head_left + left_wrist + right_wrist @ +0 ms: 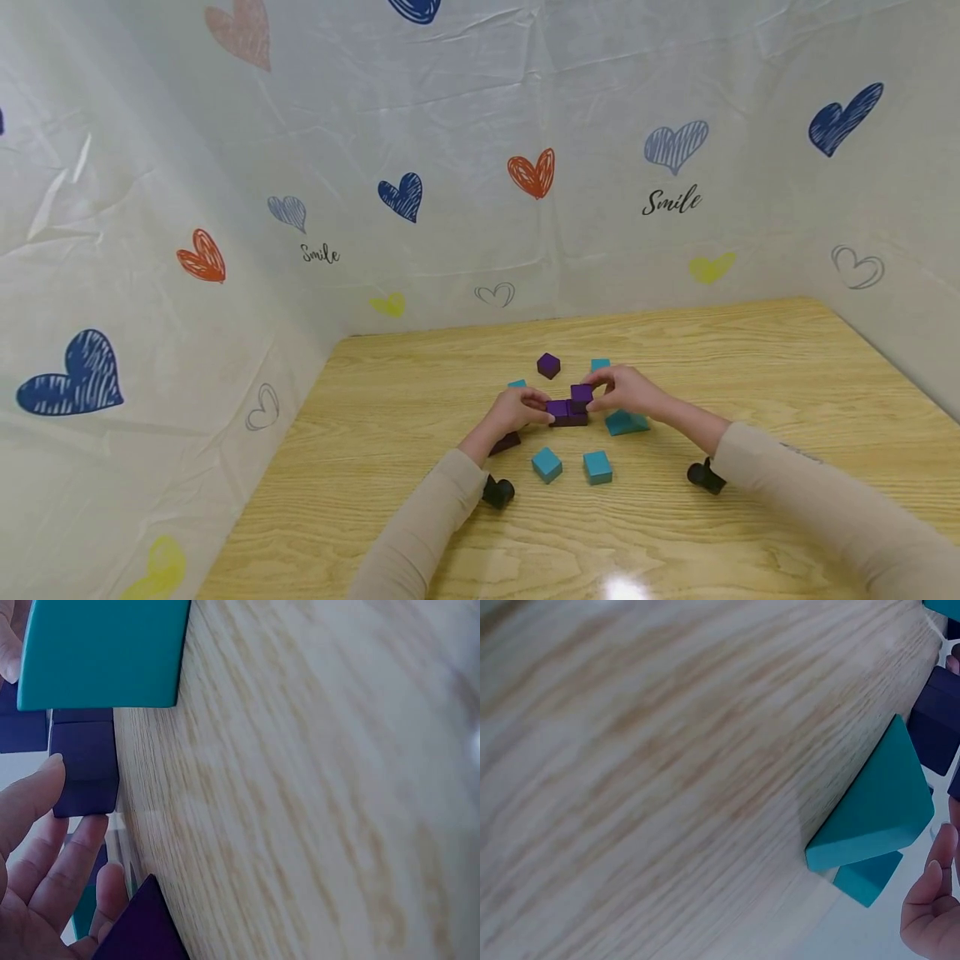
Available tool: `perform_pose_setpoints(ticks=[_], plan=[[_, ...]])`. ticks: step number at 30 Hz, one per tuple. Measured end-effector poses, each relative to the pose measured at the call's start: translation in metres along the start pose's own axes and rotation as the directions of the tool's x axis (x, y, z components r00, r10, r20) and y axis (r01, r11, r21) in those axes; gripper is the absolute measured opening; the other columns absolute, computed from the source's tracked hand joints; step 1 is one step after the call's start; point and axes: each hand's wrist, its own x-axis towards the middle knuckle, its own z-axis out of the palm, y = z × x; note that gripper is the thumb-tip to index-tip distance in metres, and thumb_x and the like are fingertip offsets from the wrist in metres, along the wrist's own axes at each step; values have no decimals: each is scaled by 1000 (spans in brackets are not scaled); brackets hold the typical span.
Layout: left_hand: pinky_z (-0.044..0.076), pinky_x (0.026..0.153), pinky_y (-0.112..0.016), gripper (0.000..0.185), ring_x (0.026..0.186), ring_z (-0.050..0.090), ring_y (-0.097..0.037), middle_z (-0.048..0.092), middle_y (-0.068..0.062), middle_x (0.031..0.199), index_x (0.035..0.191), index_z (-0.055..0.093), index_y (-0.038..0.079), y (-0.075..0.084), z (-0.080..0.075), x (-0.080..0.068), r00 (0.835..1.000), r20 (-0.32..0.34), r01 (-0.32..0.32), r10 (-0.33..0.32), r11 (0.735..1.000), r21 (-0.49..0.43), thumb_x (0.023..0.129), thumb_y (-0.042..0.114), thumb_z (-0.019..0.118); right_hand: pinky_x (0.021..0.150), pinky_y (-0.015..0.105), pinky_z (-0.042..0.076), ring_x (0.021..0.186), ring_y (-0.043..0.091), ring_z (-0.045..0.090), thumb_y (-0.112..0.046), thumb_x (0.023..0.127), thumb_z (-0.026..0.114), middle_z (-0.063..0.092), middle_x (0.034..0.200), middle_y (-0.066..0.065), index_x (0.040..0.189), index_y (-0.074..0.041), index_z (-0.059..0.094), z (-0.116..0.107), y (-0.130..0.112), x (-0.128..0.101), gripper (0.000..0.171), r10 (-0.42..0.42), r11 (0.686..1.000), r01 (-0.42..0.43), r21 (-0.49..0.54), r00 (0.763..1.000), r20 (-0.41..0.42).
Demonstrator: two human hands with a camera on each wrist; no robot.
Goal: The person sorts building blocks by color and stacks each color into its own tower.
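Observation:
Two dark purple blocks (567, 413) lie side by side mid-table, and a third purple cube (581, 392) sits on top of them. My left hand (542, 408) touches the left end of the lower purple block (84, 769) with fairly straight fingertips (52, 780). My right hand (596, 388) pinches the upper purple cube from the right. In the right wrist view only some fingers (930, 900) show at the lower right edge, beside a teal block (877, 806) and a purple block (936, 727).
Loose teal cubes lie in front (547, 464) (597, 467), under the right hand (626, 422) and behind (599, 364). A lone purple cube (548, 365) sits farther back and another purple block (506, 442) lies under the left wrist. Heart-printed sheets wall in the wooden table (750, 367).

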Motion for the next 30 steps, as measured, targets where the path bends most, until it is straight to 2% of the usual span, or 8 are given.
perform_pose_setpoints(ticks=[6,30], plan=[[48,72,-27,31,86,61,-16,67,-6,97,106,66,8,-1,0,2,1000,-5,-1,1,1000,3,77,15,74,60,28,43,69,15,51,-16,76,74,64,99,13,106,0,64,5,0,3,35,5,1000,-5,-1,1000,1],[48,72,-27,31,84,60,-14,67,-5,95,106,66,8,-3,2,4,1000,-5,10,-10,1000,-11,77,15,74,62,28,43,72,14,50,-15,76,74,64,98,11,105,-1,64,10,-2,4,34,9,999,-9,-37,1000,-10]])
